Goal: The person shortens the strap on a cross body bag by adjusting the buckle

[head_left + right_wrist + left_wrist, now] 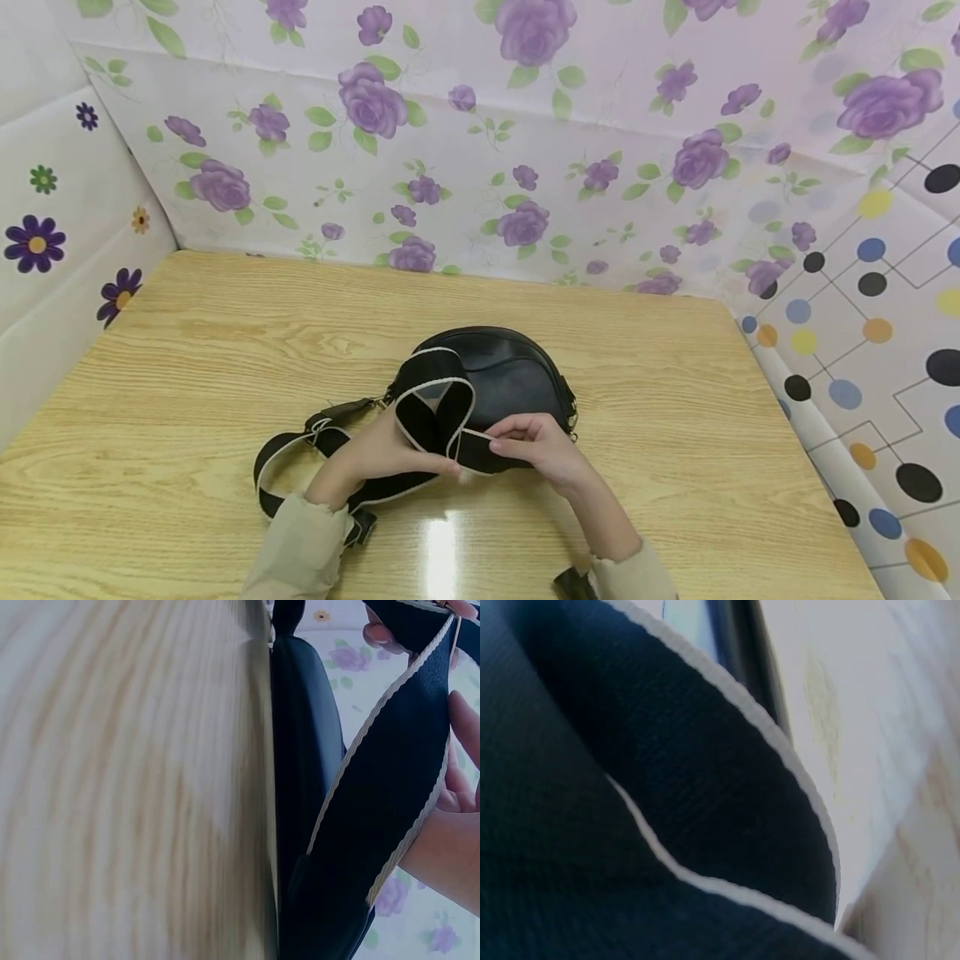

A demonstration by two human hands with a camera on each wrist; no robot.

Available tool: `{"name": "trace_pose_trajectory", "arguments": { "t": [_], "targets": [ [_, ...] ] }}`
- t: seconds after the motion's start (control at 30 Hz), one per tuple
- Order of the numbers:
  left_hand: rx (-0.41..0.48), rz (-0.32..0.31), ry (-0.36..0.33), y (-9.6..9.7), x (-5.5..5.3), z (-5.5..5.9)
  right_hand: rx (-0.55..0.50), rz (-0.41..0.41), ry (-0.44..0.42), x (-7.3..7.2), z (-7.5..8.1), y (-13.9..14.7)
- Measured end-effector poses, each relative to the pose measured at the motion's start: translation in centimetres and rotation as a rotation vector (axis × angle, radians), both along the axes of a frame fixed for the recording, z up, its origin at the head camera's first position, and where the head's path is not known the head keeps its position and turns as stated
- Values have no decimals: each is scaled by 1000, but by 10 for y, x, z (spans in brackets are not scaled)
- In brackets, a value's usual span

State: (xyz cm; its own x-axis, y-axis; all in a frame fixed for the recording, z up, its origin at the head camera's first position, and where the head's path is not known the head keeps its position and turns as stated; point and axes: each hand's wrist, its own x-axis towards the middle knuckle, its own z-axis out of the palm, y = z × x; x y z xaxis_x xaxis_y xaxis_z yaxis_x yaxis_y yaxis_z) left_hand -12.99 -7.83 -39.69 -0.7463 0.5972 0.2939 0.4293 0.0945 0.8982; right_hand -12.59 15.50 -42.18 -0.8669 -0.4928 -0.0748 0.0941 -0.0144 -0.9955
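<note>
A dark, rounded shoulder bag [517, 383] lies on the table, a curved seam across its front. Its wide black strap [433, 365], edged in white, loops up in front of the bag. My left hand [378, 454] holds this loop, thumb on the near side and fingers partly hidden behind the strap. Just to the right, my right hand [543, 450] pinches another stretch of the strap between thumb and fingers. In the left wrist view the black webbing [705, 765] fills most of the picture. The right wrist view shows the strap [390, 765] stretched out beside the bag [304, 727].
More strap with a metal adjuster curls on the wooden table [187, 375] left of my left hand. A flower-printed sheet [450, 150] rises behind the table; a dotted sheet [862, 350] stands at the right. Small dark objects [575, 583] sit by both cuffs.
</note>
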Motion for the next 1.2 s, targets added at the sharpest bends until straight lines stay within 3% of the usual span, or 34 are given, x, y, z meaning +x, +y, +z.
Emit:
{"name": "trace_pose_trajectory", "arguments": {
  "t": [0.43, 0.63, 1.2],
  "targets": [
    [2, -17, -44, -1, -1, -3, -20, 53, -9, 1, -4, 12],
    [-4, 7, -57, -2, -1, -2, -37, 69, -12, 1, -3, 19],
    [-32, 66, -51, -5, 1, 0, 146, 5, 50, 1, -5, 33]
  ]
}}
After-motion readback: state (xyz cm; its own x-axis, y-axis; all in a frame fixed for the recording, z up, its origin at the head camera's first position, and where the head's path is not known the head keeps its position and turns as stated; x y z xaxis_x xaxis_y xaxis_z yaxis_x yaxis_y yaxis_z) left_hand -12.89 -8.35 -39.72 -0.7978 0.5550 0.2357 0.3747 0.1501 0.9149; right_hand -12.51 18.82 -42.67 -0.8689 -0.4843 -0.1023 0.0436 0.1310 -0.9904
